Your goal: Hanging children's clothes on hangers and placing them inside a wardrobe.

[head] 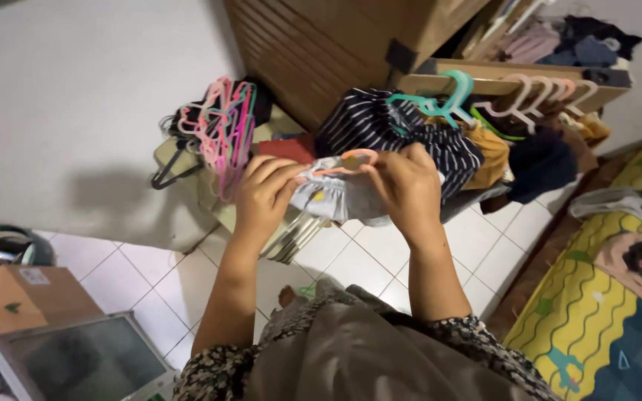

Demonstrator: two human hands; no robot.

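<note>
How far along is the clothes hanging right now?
Done: several garments hang on the wooden rail. In hand: the left hand and right hand fit an orange hanger into a small grey garment. Left: loose clothes lie on the mat; spare hangers wait.

Pretty cramped from where I'm watching. Both hands are boxed in by the bundle of pink hangers [224, 126] on the left and the loaded clothes rail [507, 85] on the right. Only open bit is the white tile floor [358, 260] under the hands, between the cardboard box [24, 297] and the patterned mat [596, 312].
</note>
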